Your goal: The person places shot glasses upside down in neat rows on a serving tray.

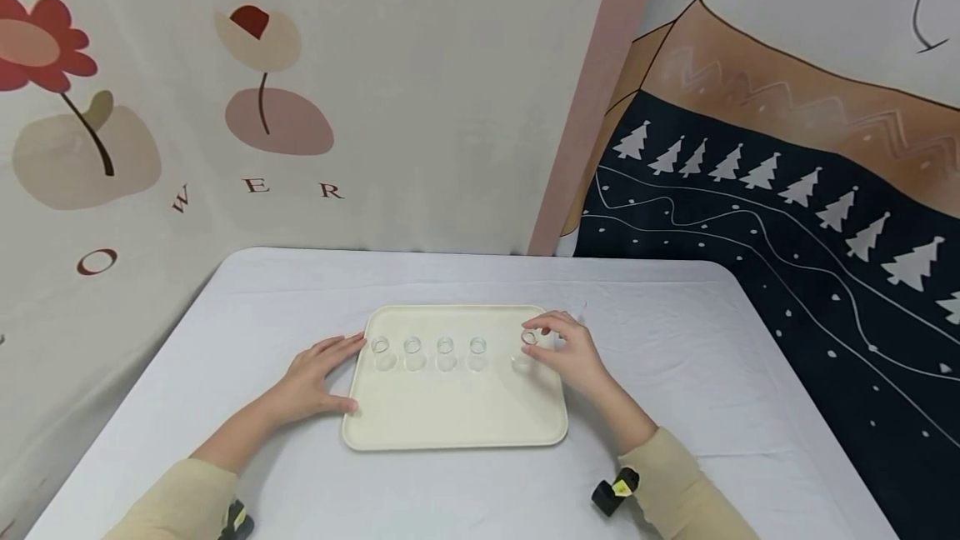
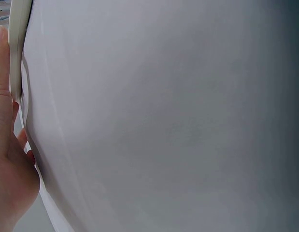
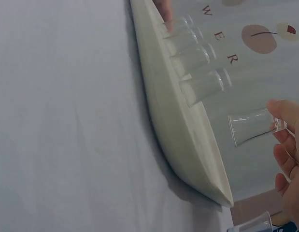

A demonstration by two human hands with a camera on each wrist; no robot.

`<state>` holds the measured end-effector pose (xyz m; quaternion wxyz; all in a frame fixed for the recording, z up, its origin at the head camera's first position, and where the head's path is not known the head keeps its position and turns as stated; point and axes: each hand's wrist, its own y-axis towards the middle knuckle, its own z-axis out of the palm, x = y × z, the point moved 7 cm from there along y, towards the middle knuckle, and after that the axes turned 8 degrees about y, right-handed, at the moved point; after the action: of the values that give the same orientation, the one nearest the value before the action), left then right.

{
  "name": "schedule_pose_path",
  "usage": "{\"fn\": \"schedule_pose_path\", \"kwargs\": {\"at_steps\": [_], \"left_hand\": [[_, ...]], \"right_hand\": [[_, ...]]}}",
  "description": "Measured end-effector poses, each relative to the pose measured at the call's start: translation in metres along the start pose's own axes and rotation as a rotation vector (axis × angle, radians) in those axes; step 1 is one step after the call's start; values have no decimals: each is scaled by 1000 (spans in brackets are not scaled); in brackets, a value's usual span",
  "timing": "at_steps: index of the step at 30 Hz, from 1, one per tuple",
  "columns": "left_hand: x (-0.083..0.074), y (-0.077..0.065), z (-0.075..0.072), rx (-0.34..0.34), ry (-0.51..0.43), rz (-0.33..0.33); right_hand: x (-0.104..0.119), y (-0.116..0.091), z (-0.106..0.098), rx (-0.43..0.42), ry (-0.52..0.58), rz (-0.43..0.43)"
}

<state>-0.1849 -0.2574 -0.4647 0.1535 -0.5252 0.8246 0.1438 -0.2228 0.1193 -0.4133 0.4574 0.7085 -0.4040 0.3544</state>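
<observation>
On a cream tray (image 1: 450,427) stands a row of several small clear glass bottles (image 1: 446,357). My right hand (image 1: 573,357) pinches another glass bottle (image 3: 250,126) by its neck between thumb and fingertips, right of that row. In the right wrist view its wide base looks raised off the tray. My left hand (image 1: 311,382) rests against the tray's left side, fingers straight at the upper left corner and thumb lower down. The left wrist view has only part of that hand (image 2: 14,179) beside the tray edge (image 2: 16,53).
White cloth (image 1: 450,490) covers the table under the tray. One more clear glass piece (image 3: 253,224) shows at the bottom of the right wrist view. Patterned curtains (image 1: 450,107) hang behind the table and at its right (image 1: 787,232).
</observation>
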Motion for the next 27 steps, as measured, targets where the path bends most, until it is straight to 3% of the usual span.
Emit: {"fn": "schedule_pose_path", "kwargs": {"at_steps": [6,14,27], "left_hand": [[0,0,0,1,3,-1],[-1,0,0,-7,10,12],[-3,0,-1,-4,13,4]], "right_hand": [[1,0,12,14,24,39],[-9,4,25,39,-1,-2],[-19,3,37,87,-30,71]]}}
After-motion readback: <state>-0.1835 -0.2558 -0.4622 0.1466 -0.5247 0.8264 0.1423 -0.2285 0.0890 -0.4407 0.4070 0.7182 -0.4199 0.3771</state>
